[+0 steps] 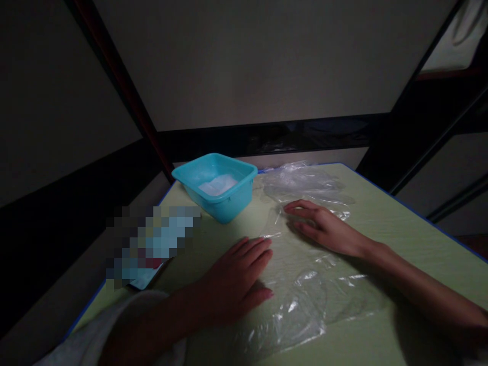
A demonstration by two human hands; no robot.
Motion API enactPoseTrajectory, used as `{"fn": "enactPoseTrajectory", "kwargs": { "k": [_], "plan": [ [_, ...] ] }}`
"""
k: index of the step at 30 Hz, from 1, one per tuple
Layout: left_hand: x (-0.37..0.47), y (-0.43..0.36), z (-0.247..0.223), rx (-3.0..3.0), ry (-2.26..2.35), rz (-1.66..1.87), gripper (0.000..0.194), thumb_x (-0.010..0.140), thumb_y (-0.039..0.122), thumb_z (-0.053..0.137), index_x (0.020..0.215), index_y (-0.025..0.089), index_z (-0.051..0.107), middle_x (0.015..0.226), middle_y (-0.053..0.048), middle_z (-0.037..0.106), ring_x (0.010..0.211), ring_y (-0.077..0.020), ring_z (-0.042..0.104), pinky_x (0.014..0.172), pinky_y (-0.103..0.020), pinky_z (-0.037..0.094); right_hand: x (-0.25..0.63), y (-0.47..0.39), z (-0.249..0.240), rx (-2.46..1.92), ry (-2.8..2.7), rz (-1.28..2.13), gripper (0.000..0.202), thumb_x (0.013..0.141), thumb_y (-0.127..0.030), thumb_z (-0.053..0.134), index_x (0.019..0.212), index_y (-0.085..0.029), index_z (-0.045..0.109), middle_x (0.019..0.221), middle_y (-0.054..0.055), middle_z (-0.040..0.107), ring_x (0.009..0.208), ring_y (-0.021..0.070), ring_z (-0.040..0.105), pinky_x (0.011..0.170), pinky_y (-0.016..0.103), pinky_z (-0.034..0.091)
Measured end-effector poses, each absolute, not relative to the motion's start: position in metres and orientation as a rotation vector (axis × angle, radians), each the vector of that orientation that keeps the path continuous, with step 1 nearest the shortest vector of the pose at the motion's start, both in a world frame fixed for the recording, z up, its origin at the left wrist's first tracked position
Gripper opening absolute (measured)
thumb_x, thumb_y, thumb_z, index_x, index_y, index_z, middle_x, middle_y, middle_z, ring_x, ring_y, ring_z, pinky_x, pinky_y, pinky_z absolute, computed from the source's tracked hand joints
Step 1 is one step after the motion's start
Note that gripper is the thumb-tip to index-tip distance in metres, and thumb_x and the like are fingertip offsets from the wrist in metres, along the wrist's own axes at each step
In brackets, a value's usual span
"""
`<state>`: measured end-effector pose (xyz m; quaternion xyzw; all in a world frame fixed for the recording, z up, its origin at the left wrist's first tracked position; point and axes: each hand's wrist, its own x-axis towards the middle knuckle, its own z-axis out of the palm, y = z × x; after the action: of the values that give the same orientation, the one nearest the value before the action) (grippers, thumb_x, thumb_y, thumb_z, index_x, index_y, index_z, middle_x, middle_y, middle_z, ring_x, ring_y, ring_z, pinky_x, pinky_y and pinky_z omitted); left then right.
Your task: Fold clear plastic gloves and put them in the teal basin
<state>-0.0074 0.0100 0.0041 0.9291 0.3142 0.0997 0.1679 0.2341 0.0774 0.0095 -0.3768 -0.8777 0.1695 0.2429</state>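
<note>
A clear plastic disposable glove (293,310) is spread out on the table between my hands. My left hand (240,274) rests palm down at its left side, fingers stretched out and thumb apart, touching the film. On the upper right, my right hand (324,229) hovers over or lightly touches the same glove; its fingers are loosely bent and apart, with nothing visibly gripped. Just beyond the right hand lies a crumpled pile of clear plastic gloves (301,183). How many are in it I cannot tell.
A turquoise plastic basket (236,198) with a white sheet or pack (219,184) inside stands at the back left. Left of my left hand lies a flat, partly blurred phone-like object (147,274). The pale green table (396,223) has a blue edge, with wall panels behind.
</note>
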Motion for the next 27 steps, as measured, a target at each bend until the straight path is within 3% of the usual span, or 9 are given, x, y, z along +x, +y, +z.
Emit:
{"fn": "enactPoseTrajectory", "kwargs": {
  "k": [7, 12, 17, 21, 27],
  "plan": [
    [-0.008, 0.009, 0.0, 2.589, 1.059, 0.435, 0.039, 0.086, 0.025, 0.045, 0.122, 0.011, 0.043, 0.143, -0.018, 0.031, 0.132, -0.0286, 0.029, 0.107, -0.05, 0.028, 0.232, 0.073, 0.016, -1.033, -1.966, 0.751, 0.016, 0.075, -0.033, 0.061, 0.082, -0.021, 0.07, 0.094, 0.007, 0.067, 0.09, 0.022, 0.061, 0.085, 0.041, 0.046],
    [-0.009, 0.01, -0.007, 2.489, 1.143, 0.545, 0.045, 0.081, 0.019, 0.05, 0.124, 0.015, 0.034, 0.143, -0.017, 0.031, 0.131, -0.0257, 0.031, 0.106, -0.048, 0.03, 0.228, 0.071, 0.016, -0.878, -1.878, 0.84, 0.008, 0.07, -0.023, 0.066, 0.064, -0.02, 0.062, 0.072, 0.003, 0.061, 0.07, 0.0155, 0.058, 0.072, 0.034, 0.049],
    [-0.009, 0.01, -0.009, 2.417, 1.157, 0.546, 0.057, 0.082, 0.019, 0.049, 0.132, 0.016, 0.021, 0.14, -0.017, 0.034, 0.13, -0.0263, 0.033, 0.106, -0.049, 0.03, 0.233, 0.068, 0.018, -0.792, -2.007, 0.949, 0.017, 0.068, -0.01, 0.06, 0.079, -0.019, 0.051, 0.076, 0.0, 0.053, 0.069, 0.0131, 0.056, 0.065, 0.029, 0.047],
    [-0.008, 0.01, -0.006, 2.404, 1.144, 0.529, 0.057, 0.081, 0.018, 0.049, 0.132, 0.014, 0.023, 0.137, -0.017, 0.037, 0.127, -0.026, 0.035, 0.105, -0.048, 0.031, 0.24, 0.067, 0.023, -0.755, -2.239, 1.001, 0.029, 0.066, -0.004, 0.049, 0.091, -0.019, 0.046, 0.081, 0.002, 0.055, 0.069, 0.0126, 0.054, 0.061, 0.026, 0.046],
    [-0.007, 0.012, -0.007, 2.484, 1.088, 0.554, 0.049, 0.081, 0.015, 0.049, 0.127, 0.014, 0.031, 0.132, -0.016, 0.044, 0.124, -0.025, 0.039, 0.104, -0.046, 0.034, 0.237, 0.065, 0.024, -0.742, -2.487, 0.666, 0.023, 0.075, -0.012, 0.043, 0.096, -0.016, 0.052, 0.093, 0.008, 0.062, 0.087, 0.0188, 0.057, 0.076, 0.035, 0.045]
  ]
}}
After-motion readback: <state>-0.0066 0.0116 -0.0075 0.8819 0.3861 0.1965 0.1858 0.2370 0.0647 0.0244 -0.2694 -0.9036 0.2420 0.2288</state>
